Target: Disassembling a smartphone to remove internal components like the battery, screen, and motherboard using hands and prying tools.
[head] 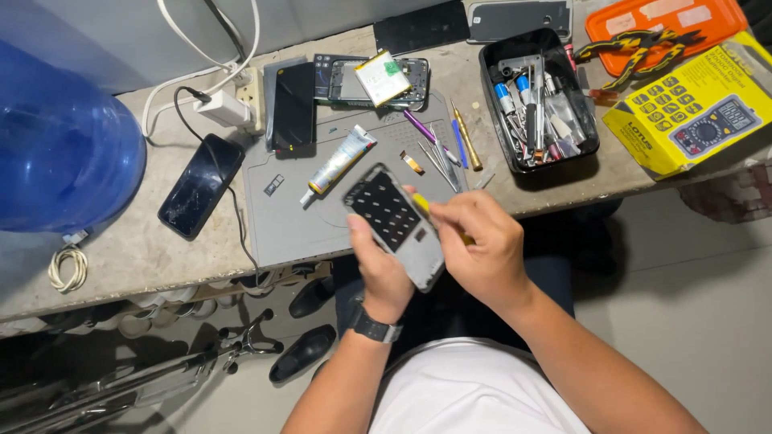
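The left hand [384,269] holds the thin, breakable phone frame [394,225] by its edges; the right hand [482,245] pinches a yellow tool [421,203]

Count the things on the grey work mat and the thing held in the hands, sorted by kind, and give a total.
Phone frames: 2, one in the left hand at, one opened under a battery
Batteries: 1
Dark phones: 1
Glue tubes: 1
Total: 5, leaving out the small loose tools, too bunched to count.
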